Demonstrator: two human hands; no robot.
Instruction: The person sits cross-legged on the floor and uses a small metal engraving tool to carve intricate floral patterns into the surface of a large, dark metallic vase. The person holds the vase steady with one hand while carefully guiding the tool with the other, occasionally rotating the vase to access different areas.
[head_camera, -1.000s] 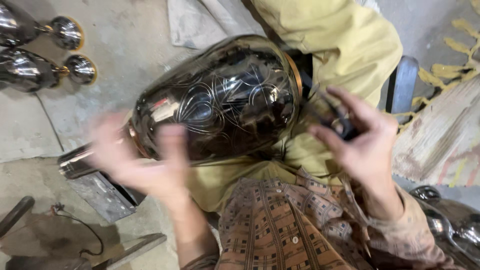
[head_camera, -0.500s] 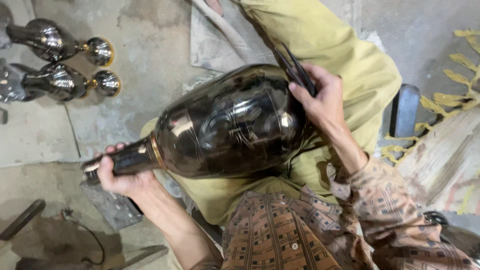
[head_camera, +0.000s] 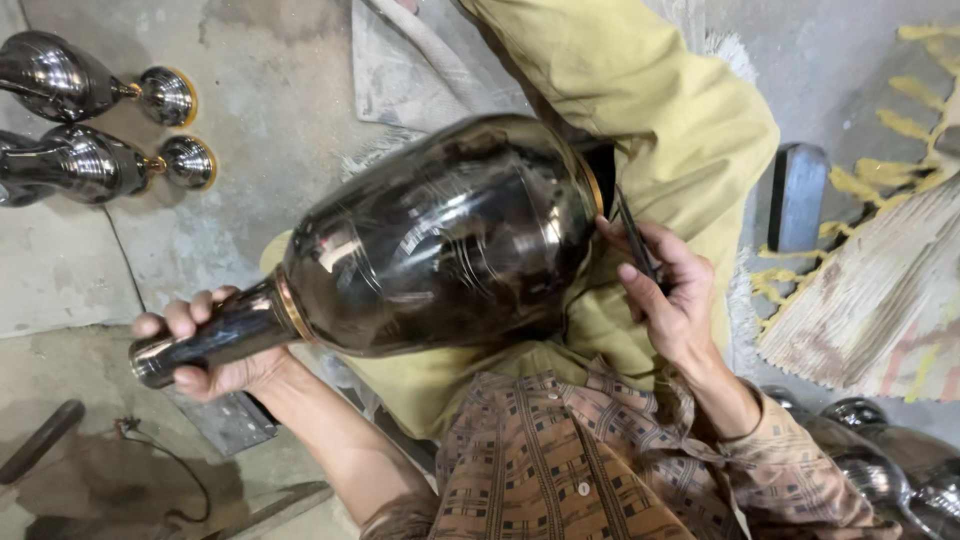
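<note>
Since half a second ago the vase has stayed across the lap while the right hand has slid from its shoulder to just past its base, and the left hand keeps its place on the neck. In the head view the dark, shiny vase lies tilted on the yellow-green trousers, neck toward lower left; the left grip is clenched around the neck, the right grip pinches a thin dark tool beside the base, and two smaller metal vases lie on the concrete floor at upper left
</note>
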